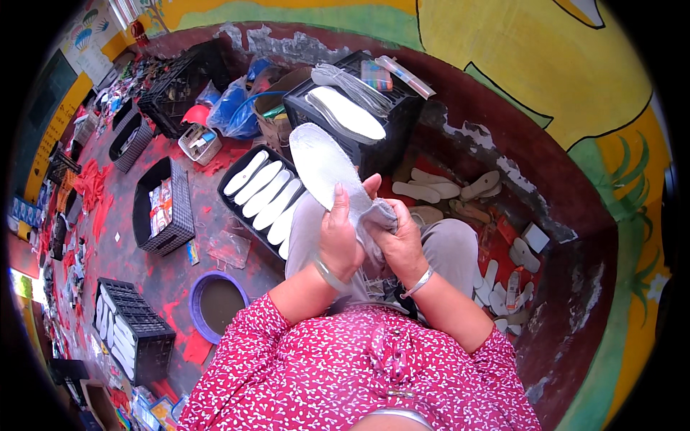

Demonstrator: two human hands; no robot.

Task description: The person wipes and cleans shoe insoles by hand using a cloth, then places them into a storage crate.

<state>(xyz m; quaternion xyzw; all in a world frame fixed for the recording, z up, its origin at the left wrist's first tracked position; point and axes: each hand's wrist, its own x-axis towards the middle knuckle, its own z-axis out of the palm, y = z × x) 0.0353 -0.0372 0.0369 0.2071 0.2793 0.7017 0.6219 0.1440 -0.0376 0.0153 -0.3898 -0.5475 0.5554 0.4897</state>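
Note:
A pale grey-white shoe insole [322,159] is tilted up above my lap, its broad toe end pointing away from me. My left hand [341,241] grips its lower part, thumb lying along the face. In my right hand [401,248] a bunched grey cloth [376,218] is pressed at the insole's right edge near the heel. The heel end is mostly hidden by the hands and cloth. Just beyond, a stack of white insoles [352,116] and a stack of grey insoles [351,85] lie on an upturned black crate [392,140].
To the left stands a black basket [228,188] with a row of white insoles. Farther left are a woven basket [167,233] of packets, a purple basin [198,305] of murky water and a crate [152,352] of insoles. Loose insoles [503,291] lie by the wall at right.

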